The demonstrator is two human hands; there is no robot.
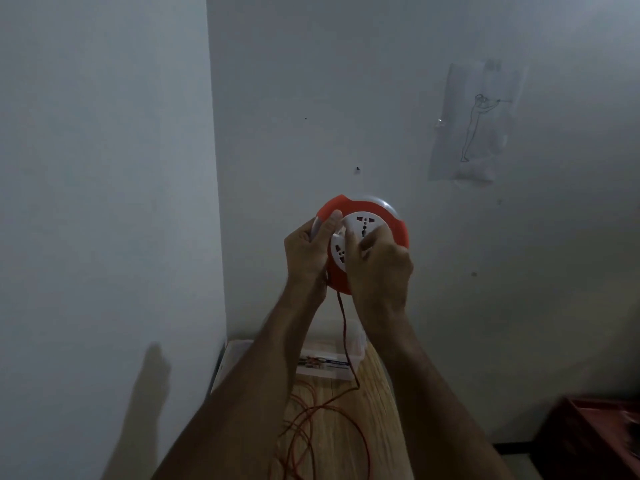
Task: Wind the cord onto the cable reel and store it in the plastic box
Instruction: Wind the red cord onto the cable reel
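a: where is the cable reel [372, 216] right now?

b: up in the air in front of the wall [346, 81], held by both hands, its socket face turned toward the camera. it is a round orange body with a white disc of sockets in the middle.

a: how does the left hand [308, 251] grip it?

b: it wraps the reel's left edge. the thumb lies across the front near the orange rim, and the other fingers curl behind, clamped on the body.

a: and the right hand [379, 268]?

b: it covers the lower right of the white disc, fingers bent together and pressed on it. whether they pinch a knob there i cannot tell; the hand hides that part.

a: the cord [346, 344]?

b: a thin red line drops from the reel's bottom edge, passes between the forearms, and lands on the wooden table [367, 386], where it lies in loose loops.

a: and the plastic box [332, 362]?

b: on the table's far end, against the wall, below the hands. it looks clear with a printed label on its front; the left forearm covers part of it.

a: anything else?

b: a sheet with a line drawing [474, 123] is taped on the wall, upper right, and a dark red piece of furniture [595, 434] sits at the lower right.
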